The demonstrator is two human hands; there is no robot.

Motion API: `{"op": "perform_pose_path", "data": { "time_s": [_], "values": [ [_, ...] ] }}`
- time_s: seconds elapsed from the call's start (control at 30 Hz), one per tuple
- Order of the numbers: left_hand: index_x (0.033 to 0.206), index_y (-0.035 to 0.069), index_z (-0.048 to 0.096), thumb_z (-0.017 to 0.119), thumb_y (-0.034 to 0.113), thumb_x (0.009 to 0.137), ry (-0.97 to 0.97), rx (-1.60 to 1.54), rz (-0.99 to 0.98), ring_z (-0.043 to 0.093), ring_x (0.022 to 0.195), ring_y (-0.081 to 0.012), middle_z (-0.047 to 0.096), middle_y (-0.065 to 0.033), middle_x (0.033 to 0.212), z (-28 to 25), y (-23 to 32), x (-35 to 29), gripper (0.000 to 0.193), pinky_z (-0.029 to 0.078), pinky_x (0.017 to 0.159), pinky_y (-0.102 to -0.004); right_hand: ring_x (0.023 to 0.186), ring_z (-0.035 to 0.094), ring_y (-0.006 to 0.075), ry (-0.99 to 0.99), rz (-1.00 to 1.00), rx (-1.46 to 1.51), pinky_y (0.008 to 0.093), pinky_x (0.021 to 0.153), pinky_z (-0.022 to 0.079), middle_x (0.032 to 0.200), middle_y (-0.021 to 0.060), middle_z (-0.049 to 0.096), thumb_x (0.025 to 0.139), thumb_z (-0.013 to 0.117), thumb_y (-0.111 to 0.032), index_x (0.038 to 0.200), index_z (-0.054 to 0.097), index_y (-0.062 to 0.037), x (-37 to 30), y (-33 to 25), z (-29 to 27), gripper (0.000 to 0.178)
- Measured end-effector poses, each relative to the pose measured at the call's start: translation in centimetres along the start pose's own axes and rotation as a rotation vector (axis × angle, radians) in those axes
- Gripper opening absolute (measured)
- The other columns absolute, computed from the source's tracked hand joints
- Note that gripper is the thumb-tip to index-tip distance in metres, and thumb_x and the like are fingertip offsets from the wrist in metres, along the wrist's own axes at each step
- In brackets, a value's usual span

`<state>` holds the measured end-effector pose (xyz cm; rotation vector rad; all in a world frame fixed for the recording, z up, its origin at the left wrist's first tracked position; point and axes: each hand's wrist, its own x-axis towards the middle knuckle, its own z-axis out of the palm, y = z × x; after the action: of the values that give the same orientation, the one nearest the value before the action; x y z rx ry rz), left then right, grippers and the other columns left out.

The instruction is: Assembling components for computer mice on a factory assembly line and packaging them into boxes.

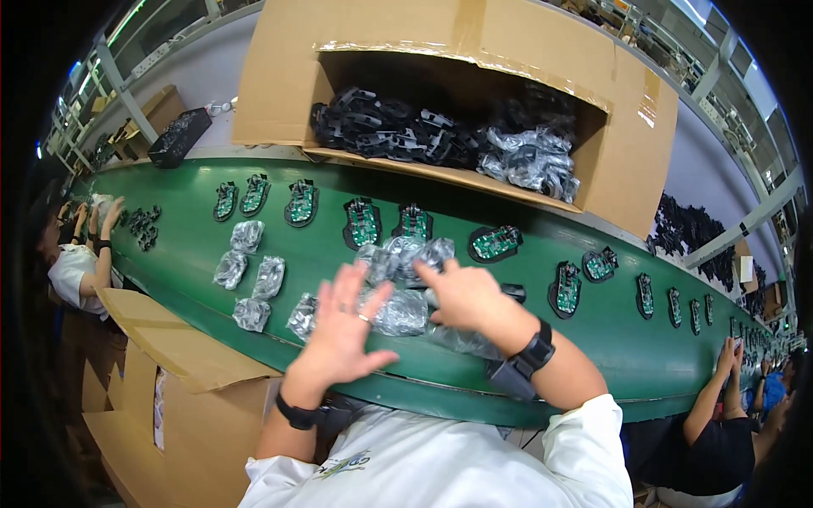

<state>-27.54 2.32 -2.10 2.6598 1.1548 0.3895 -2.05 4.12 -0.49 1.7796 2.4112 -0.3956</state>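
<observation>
—Where are the plastic-wrapped parcels [400, 315] placed?

—They are bunched on the green tabletop [542, 360], toward its near edge, and are partly covered by the two hands.

—How is the left hand [340, 322] held?

—It is held over the bunch with its grip spread wide and the fingers splayed. Nothing is seen to be clasped; whether any wrapping is touched cannot be told.

—And the right hand [466, 292]?

—Its index finger is stretched toward the parcels, while the other fingers are partly hidden. What, if anything, is held in that grip cannot be told. A dark object [513, 293] is seen just beside it, partly covered. A black band [537, 349] is worn on that wrist.

—What is set around them?

—To the left, four separate parcels [270, 278] are grouped. Farther back, a line of green circuit boards [364, 224] on black bases is laid out, reaching well to the right.

—And beyond the boards?

—An open carton [279, 93] is stood there, with black parts [381, 127] heaped at its left and more wrapped parcels [532, 161] at its right. A second carton [203, 415] is placed by the near edge, at left. Co-workers [720, 449] are seen toward both ends.
</observation>
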Motion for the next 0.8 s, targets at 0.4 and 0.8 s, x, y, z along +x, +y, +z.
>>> {"op": "perform_pose_path", "data": {
  "time_s": [0.4,0.8],
  "values": [
    [0.144,0.008,0.056,0.081,0.029,0.083,0.179,0.254,-0.353,0.043,0.143,-0.0409,0.050,-0.0215,0.151,2.3,-5.5,-0.8,0.069,0.033,0.118,-0.0563,0.102,0.069,0.0386,0.629,-0.296,0.535,0.0435,0.086,0.058,0.112,0.0169,0.071,0.080,0.080,-0.013,0.124,0.066,-0.0077,-2.9,1.9,1.0,0.047],
    [0.142,0.012,0.060,0.075,0.044,0.087,-0.116,0.102,0.155,0.032,0.152,-0.0366,0.035,-0.0148,0.165,5.7,1.7,5.7,0.066,0.029,0.120,-0.0603,0.090,0.066,0.0094,0.808,-0.004,1.441,0.0251,0.078,0.054,0.109,0.0092,0.074,0.093,0.073,-0.002,0.110,0.065,0.0024,-11.6,2.6,2.2,0.019]
  ]
}}
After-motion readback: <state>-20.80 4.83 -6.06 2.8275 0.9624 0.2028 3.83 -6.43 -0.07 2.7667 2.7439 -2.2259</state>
